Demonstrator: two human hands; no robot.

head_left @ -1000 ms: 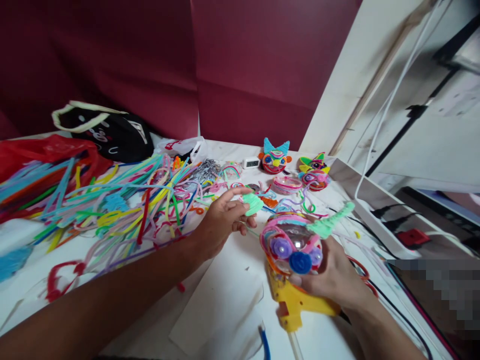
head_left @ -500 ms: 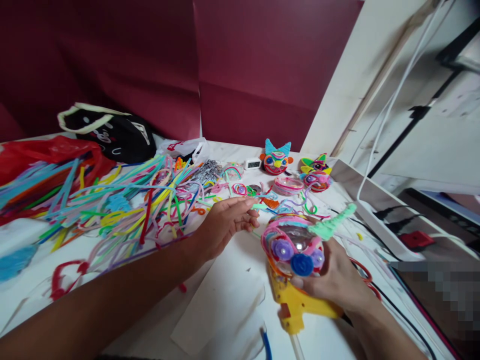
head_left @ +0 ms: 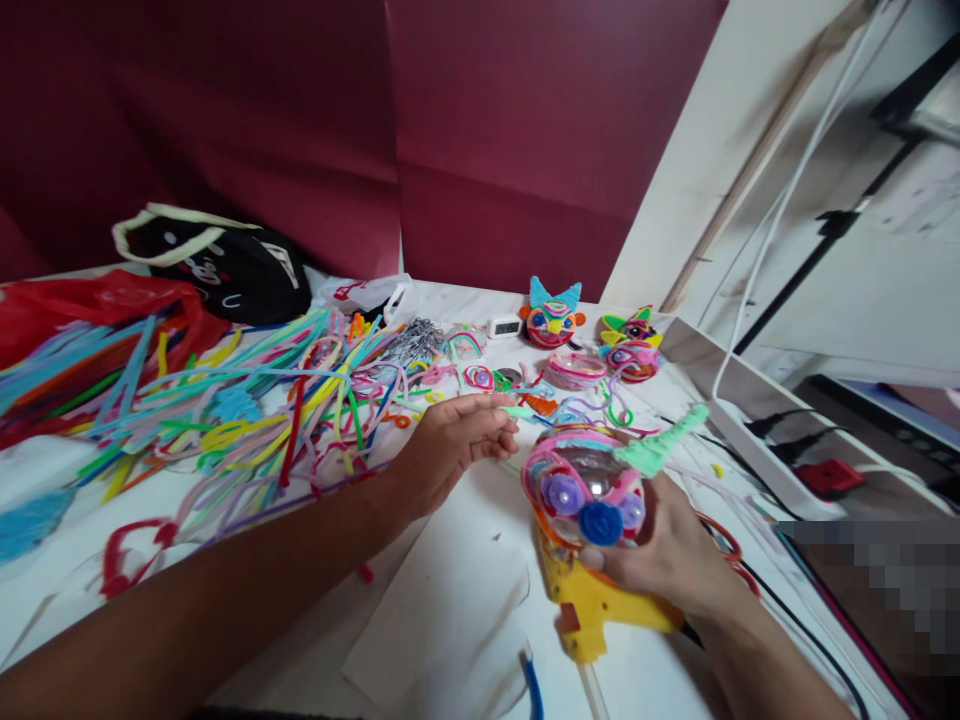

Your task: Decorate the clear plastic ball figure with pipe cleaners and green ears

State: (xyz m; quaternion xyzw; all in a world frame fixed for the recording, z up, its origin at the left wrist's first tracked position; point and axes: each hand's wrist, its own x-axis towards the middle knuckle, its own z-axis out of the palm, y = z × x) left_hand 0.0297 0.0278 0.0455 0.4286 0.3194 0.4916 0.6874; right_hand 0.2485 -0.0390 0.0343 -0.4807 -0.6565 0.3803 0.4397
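My right hand (head_left: 675, 545) is closed round a clear round ornament (head_left: 589, 485) trimmed with pink pipe cleaners, purple flower-like discs with pearl centres and a blue coiled nose. A light green fuzzy horn (head_left: 660, 447) sticks out from its upper right side. Directly below lies a yellow glue gun (head_left: 600, 600) with a clear glue stick at its back end. To the left, my left hand (head_left: 469, 440) has its fingers drawn together, and a light green pipe-cleaner piece (head_left: 517, 411) shows at the fingertips. The rest of that piece is hidden by the fingers.
Loose colourful pipe cleaners (head_left: 255, 400) spread over the left of the table. Finished ornaments (head_left: 553, 318) stand at the back beside a small white digital clock (head_left: 504, 327). A black bag (head_left: 240, 270) sits back left; a power strip (head_left: 780, 465) with cables runs along the right.
The ornament in my right hand has shifted very slightly up and left, its horn with it. My left hand has hardly moved.
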